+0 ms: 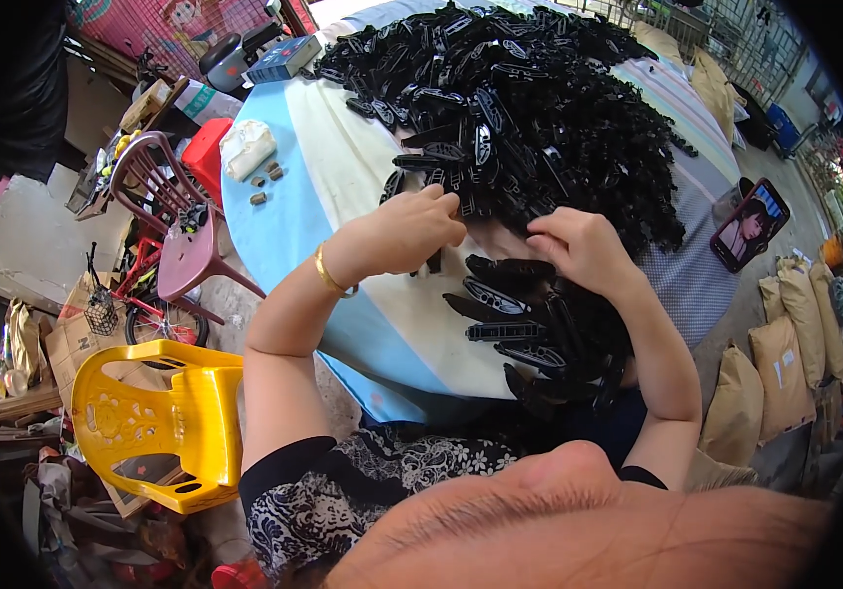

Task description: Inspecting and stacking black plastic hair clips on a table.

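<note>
Both hands work at the near edge of a big heap of black plastic clips [539, 108] that covers the far half of the tabletop [343, 177]; the left hand [407, 231], with a gold bangle [328, 275] on its wrist, is curled closed with its fingertips pinching a black clip at the edge of the heap; the right hand [578, 245] is bent with its fingers pressed down among the clips just right of the left one, and whether it grips a piece I cannot tell; nearer to the person, below the right hand, lies a smaller bunch of long black clips [539, 334], touching the forearm; a white and blue cloth covers the tabletop; on its far left part sit a crumpled white bag [244, 147] and a few small brown pieces [266, 177]; a phone [750, 224] with a lit screen lies at the right edge; a yellow plastic chair [151, 422] stands near on the left, a dark red chair [171, 221] farther back, and tan sacks [785, 363] are stacked on the right.
</note>
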